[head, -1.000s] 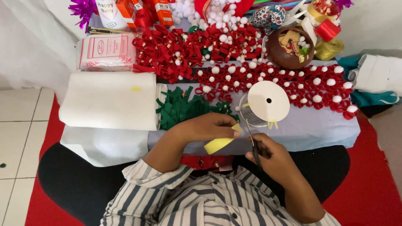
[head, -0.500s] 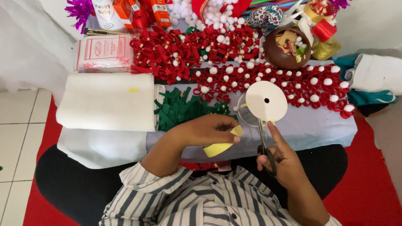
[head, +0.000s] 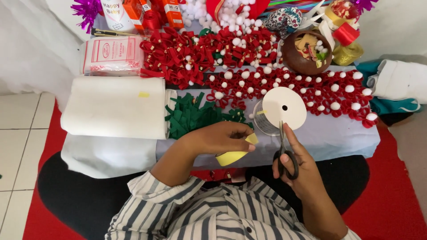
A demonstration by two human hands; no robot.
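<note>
Left hand (head: 222,138) pinches yellow felt strip (head: 233,155); right hand (head: 299,164) clamps black-handled scissors (head: 284,153).
Risk: blades, apparently shut, stand near left fingertips; nick or crooked cut possible.

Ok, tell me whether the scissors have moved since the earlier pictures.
Yes. The scissors in the right hand have swung upright and shifted right; their tips now reach the white spool.
</note>
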